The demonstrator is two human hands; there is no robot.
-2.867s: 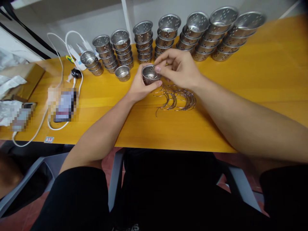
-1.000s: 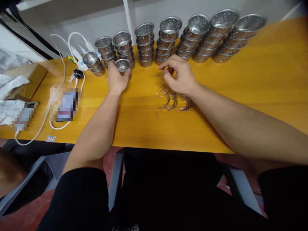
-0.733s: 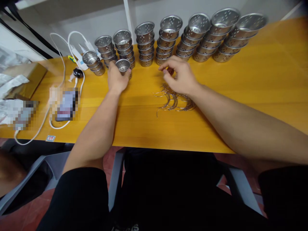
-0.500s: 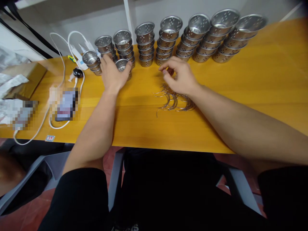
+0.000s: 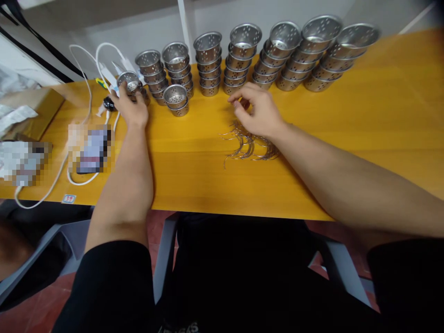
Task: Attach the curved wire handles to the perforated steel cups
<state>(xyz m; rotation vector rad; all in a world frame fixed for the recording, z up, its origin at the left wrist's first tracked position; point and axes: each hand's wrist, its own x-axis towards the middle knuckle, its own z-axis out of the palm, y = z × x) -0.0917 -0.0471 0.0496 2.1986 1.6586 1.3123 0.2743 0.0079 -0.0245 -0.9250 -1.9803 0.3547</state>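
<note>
My left hand [image 5: 131, 105] reaches to the far left of the orange table [image 5: 347, 120] and closes around the top perforated metal cup [image 5: 128, 82] of a short stack. A two-cup stack [image 5: 175, 99] stands free just to its right. My right hand [image 5: 259, 112] hovers with loosely curled fingers over a pile of thin curved wire handles [image 5: 248, 144]; nothing shows in it. Along the back edge runs a row of taller stacks of perforated cups [image 5: 243, 55].
A white cable and power strip [image 5: 104, 69] lie at the back left beside a small black object [image 5: 109, 104]. A blurred phone [image 5: 90, 150] and a cardboard box [image 5: 41, 108] with plastic wrap sit further left. A grey chair [image 5: 166, 249] is under the table.
My left hand set the cup it held onto the short stack, let go and moved left to the leftmost stack, closing on its top cup. My right hand left the cup and stays above the wires.
</note>
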